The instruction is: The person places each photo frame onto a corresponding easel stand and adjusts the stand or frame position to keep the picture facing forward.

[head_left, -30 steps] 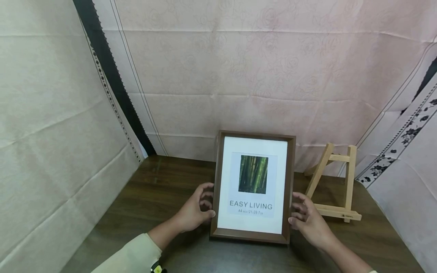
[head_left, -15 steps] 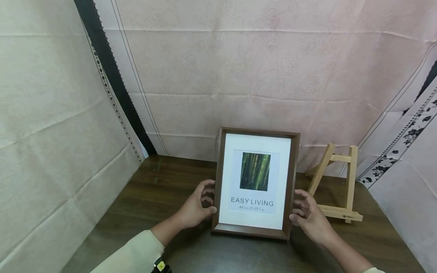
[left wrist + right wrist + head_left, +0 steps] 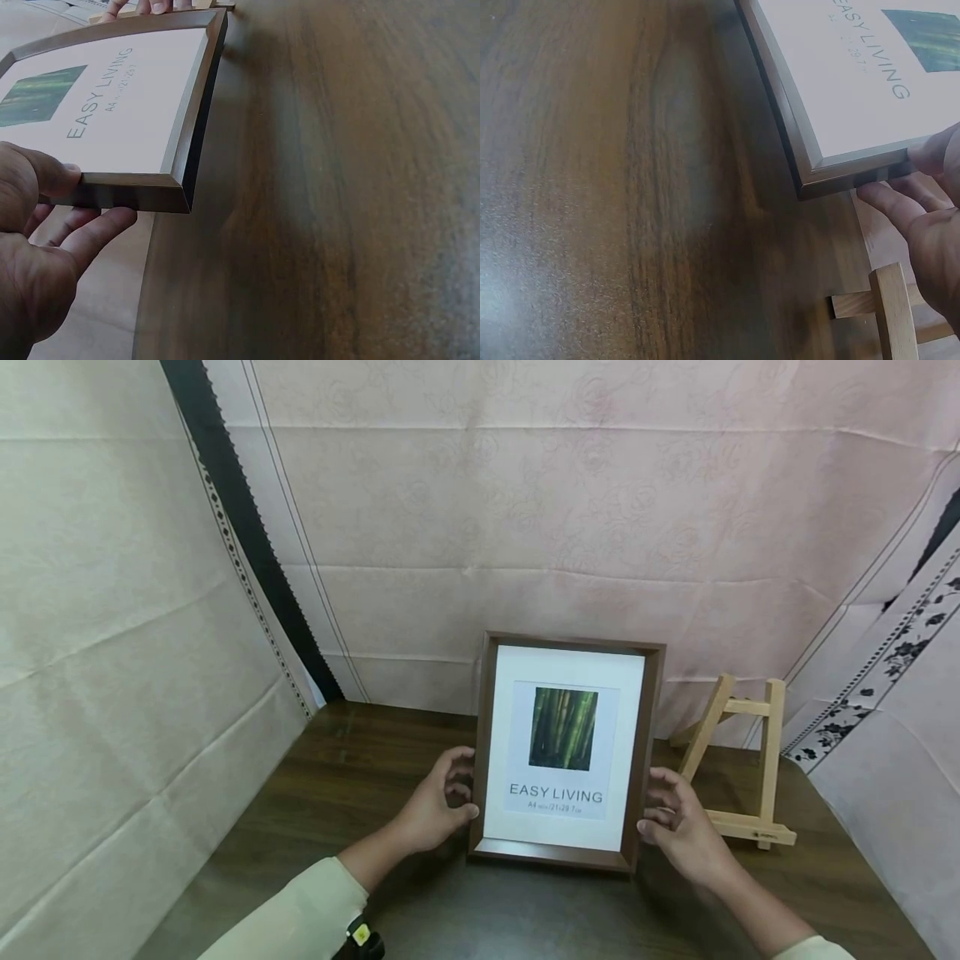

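A brown picture frame with a white mat, a bamboo photo and the words "EASY LIVING" stands nearly upright between both hands. The left hand grips its left side, thumb at the front edge and fingers curled toward the back. On the opposite side, the right hand holds the frame in the same way. In the left wrist view the frame's lower corner shows close over the table. A small wooden easel stands just right of the right hand, which overlaps part of it.
Dark wooden table under everything. A pale patterned cloth hangs behind the frame, and more cloth closes off the left side. The easel's leg is near the right hand in the right wrist view.
Both hands have moved the picture frame slightly up in the head view and a little to the right. The grip is unchanged, and the easel has stayed in place.
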`<move>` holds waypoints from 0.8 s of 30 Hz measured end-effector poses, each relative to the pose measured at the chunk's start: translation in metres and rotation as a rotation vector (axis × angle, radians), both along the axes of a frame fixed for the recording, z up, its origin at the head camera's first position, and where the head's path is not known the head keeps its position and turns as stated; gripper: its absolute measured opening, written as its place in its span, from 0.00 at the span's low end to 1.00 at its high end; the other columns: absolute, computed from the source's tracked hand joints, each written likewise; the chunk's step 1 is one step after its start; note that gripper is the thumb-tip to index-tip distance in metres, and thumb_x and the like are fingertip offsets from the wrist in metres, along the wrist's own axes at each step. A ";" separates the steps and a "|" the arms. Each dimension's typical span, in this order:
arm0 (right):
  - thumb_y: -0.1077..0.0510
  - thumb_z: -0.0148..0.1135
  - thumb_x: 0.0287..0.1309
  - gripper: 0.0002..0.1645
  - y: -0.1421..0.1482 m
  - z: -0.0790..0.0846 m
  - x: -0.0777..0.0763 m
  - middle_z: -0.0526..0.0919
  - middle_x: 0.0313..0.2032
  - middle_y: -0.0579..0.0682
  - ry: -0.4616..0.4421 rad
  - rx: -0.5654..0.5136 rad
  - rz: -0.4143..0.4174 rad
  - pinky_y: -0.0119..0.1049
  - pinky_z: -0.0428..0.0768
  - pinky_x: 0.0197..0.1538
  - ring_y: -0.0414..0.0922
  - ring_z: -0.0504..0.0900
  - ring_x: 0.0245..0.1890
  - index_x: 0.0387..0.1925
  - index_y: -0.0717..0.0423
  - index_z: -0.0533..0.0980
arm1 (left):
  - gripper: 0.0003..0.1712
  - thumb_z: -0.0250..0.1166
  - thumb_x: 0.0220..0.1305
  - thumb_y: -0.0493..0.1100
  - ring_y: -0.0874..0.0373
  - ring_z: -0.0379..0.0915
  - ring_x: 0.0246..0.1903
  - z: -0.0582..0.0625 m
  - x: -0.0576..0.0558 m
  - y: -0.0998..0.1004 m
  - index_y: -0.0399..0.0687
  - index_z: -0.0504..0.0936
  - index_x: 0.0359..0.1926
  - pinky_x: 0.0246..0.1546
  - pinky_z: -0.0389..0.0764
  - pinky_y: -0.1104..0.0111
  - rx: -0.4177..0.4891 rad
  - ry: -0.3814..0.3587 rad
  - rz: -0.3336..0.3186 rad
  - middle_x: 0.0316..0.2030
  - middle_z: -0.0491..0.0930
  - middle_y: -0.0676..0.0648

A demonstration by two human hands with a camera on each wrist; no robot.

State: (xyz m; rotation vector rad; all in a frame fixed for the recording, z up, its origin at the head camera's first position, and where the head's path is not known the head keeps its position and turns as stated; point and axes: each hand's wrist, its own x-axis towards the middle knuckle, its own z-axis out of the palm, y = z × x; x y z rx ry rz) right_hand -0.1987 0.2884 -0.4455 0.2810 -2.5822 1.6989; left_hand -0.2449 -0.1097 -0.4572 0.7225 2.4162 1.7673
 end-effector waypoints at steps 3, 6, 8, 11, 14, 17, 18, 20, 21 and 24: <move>0.75 0.62 0.63 0.48 0.001 0.000 -0.001 0.60 0.67 0.76 0.004 -0.005 0.004 0.41 0.85 0.46 0.71 0.74 0.59 0.75 0.54 0.49 | 0.46 0.70 0.63 0.28 0.49 0.75 0.51 0.000 -0.001 0.001 0.58 0.58 0.73 0.49 0.81 0.58 -0.012 0.007 0.008 0.63 0.72 0.43; 0.75 0.62 0.63 0.47 0.003 0.000 -0.003 0.60 0.67 0.76 0.008 -0.013 0.007 0.41 0.85 0.46 0.71 0.74 0.59 0.75 0.55 0.49 | 0.45 0.70 0.63 0.28 0.49 0.75 0.51 0.002 -0.002 0.002 0.58 0.58 0.73 0.48 0.82 0.60 -0.018 0.013 0.013 0.63 0.72 0.43; 0.75 0.62 0.63 0.47 0.004 0.000 -0.004 0.60 0.67 0.76 0.011 -0.020 0.007 0.41 0.85 0.46 0.71 0.74 0.59 0.75 0.55 0.49 | 0.46 0.70 0.63 0.28 0.49 0.75 0.51 0.002 -0.003 0.002 0.58 0.58 0.73 0.47 0.82 0.61 -0.019 0.014 0.015 0.63 0.72 0.43; 0.75 0.61 0.63 0.46 0.005 0.000 -0.005 0.60 0.66 0.76 0.027 -0.020 0.005 0.40 0.85 0.46 0.72 0.74 0.59 0.75 0.55 0.49 | 0.46 0.70 0.62 0.28 0.48 0.75 0.51 0.003 -0.004 0.003 0.60 0.58 0.73 0.46 0.82 0.61 -0.017 0.013 0.016 0.63 0.71 0.43; 0.75 0.61 0.63 0.46 0.007 -0.001 -0.006 0.61 0.66 0.76 0.043 -0.019 0.002 0.40 0.85 0.46 0.72 0.74 0.58 0.75 0.56 0.50 | 0.46 0.70 0.63 0.28 0.49 0.75 0.51 0.005 -0.005 0.003 0.60 0.58 0.73 0.47 0.82 0.60 -0.013 0.014 0.013 0.64 0.71 0.44; 0.76 0.61 0.63 0.46 0.008 0.000 -0.007 0.61 0.66 0.76 0.051 -0.019 -0.001 0.40 0.85 0.46 0.72 0.74 0.58 0.75 0.56 0.50 | 0.46 0.71 0.62 0.28 0.50 0.76 0.51 0.007 -0.007 0.005 0.61 0.58 0.73 0.48 0.82 0.57 -0.012 0.020 0.013 0.63 0.71 0.45; 0.76 0.61 0.63 0.46 0.008 0.000 -0.007 0.61 0.66 0.76 0.054 -0.017 -0.002 0.40 0.85 0.46 0.72 0.74 0.58 0.75 0.56 0.50 | 0.46 0.70 0.62 0.28 0.50 0.76 0.51 0.007 -0.007 0.006 0.60 0.58 0.73 0.48 0.82 0.56 -0.010 0.024 0.012 0.63 0.72 0.45; 0.76 0.61 0.63 0.46 0.009 0.001 -0.007 0.61 0.66 0.76 0.058 -0.013 -0.003 0.39 0.85 0.46 0.71 0.74 0.58 0.75 0.57 0.49 | 0.46 0.70 0.62 0.27 0.49 0.76 0.50 0.007 -0.009 0.007 0.60 0.59 0.73 0.49 0.81 0.53 -0.004 0.030 0.012 0.63 0.72 0.44; 0.76 0.61 0.63 0.46 0.009 0.001 -0.007 0.60 0.66 0.76 0.058 -0.012 -0.002 0.39 0.85 0.46 0.71 0.74 0.58 0.74 0.58 0.49 | 0.46 0.70 0.62 0.27 0.49 0.76 0.50 0.007 -0.009 0.007 0.60 0.59 0.73 0.50 0.81 0.52 -0.001 0.034 0.011 0.62 0.72 0.44; 0.75 0.61 0.63 0.46 0.009 0.003 -0.008 0.60 0.66 0.76 0.059 -0.014 0.002 0.39 0.85 0.46 0.71 0.73 0.59 0.75 0.58 0.48 | 0.47 0.70 0.61 0.26 0.48 0.76 0.49 0.007 -0.010 0.009 0.61 0.59 0.72 0.50 0.80 0.51 0.005 0.039 0.012 0.62 0.73 0.43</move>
